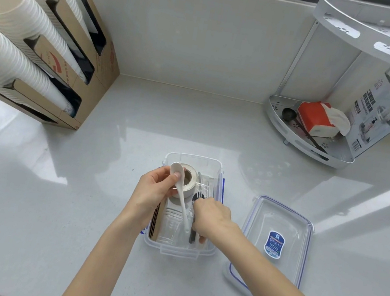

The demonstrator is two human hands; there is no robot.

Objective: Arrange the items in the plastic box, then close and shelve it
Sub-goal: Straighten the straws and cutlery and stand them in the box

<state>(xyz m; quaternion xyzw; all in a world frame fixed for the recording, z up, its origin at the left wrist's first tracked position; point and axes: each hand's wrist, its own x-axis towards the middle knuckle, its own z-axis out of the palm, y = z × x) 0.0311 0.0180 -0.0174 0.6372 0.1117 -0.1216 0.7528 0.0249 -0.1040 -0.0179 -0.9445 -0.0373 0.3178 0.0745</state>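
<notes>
The task was mid-arranging: the box [179,248] sat open on the counter [50,201], the left hand [153,192] pinching a white spoon [182,194] over it, the right hand [213,218] seemingly gripping cutlery inside. The lid [273,241] lay beside; closing and shelving remained.

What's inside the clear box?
In the box: a tape roll, wrapped cutlery, clear cups. The hands hide the rest.
</notes>
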